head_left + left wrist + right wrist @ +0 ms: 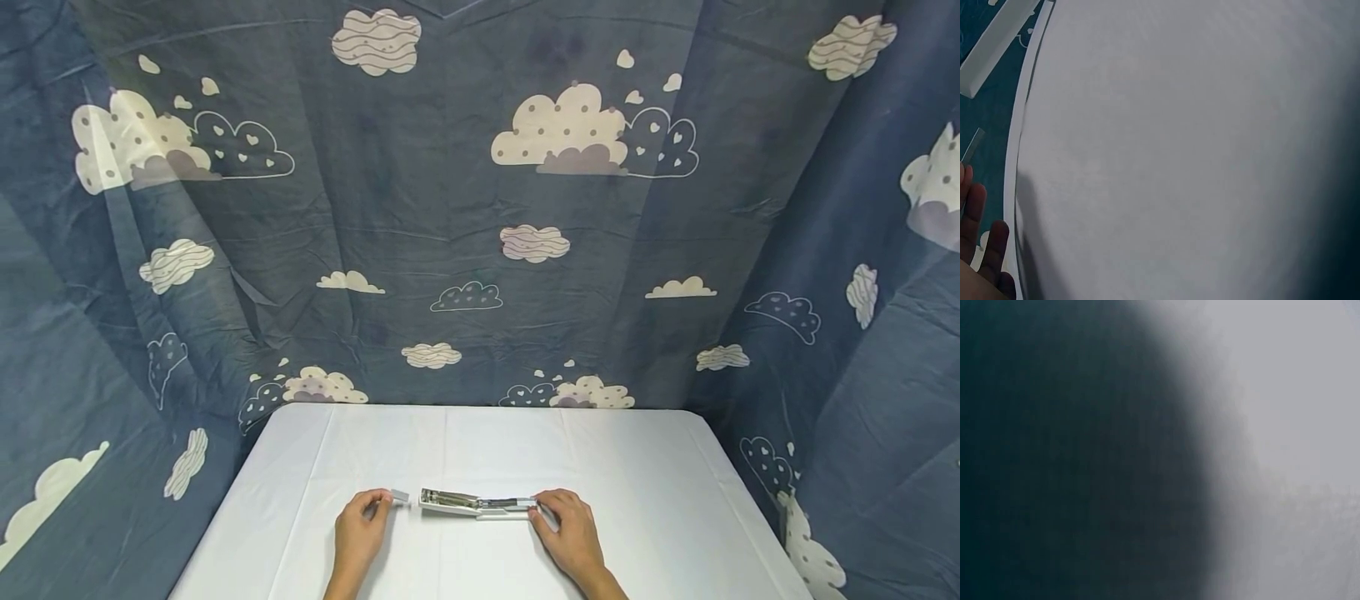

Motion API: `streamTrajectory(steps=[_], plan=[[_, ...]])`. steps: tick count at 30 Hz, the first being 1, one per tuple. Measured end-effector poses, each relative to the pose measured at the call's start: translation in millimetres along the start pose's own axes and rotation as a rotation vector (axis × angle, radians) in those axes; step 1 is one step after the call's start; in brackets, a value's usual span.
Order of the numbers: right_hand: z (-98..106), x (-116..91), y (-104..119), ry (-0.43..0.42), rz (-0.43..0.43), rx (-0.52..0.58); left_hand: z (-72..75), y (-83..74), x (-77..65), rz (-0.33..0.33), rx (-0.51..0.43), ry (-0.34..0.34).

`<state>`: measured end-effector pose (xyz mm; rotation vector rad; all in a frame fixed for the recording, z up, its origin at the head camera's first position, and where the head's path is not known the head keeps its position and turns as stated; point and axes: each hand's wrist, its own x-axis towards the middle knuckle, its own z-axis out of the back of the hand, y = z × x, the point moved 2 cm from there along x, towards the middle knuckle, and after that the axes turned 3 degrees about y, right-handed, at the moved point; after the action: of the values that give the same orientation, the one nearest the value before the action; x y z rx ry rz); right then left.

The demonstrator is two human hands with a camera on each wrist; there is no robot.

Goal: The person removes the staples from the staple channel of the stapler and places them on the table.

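The left hand [358, 533] had its grip on a small grey strip [401, 496], pinched between thumb and fingertips, one end jutting out toward the right edge of the worktop [660, 500]; the right hand [573, 533] had its grip on the right end of an opened stapler [453, 502], thumb on the side away from the worktop's far edge and fingers on the opposite side; the stapler lay roughly midway between the worktop's left and right edges, well apart from the far edge, its length nearly parallel to that edge; its metal inner parts showed, with white casing about them; the strip was just beside the stapler's left end, a gap between the two; in the left wrist view the strip stood out beyond the fingers, apart from a white length of the stapler; the right wrist view was a dark blur beside a pale surface, and what made the blur could not be told; the worktop was white, with faint creases running toward its far edge; beyond that edge, and past the left and right edges, hung dark blue cloth [420, 200] printed with pale clouds [558, 129].
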<state>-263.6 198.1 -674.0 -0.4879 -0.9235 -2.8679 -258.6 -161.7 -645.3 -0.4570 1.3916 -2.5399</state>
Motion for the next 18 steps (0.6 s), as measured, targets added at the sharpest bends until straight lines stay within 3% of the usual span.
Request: streamTrajectory(steps=[7,18], plan=[[-0.2,-0.4,0.4,0.004,-0.004,-0.008,-0.5,5.4,0.2,0.012,0.036,0.011],[0.1,-1.4,0.3,-0.008,0.004,-0.003,-2.7,6.1,-0.5,-0.046,0.12,0.0]])
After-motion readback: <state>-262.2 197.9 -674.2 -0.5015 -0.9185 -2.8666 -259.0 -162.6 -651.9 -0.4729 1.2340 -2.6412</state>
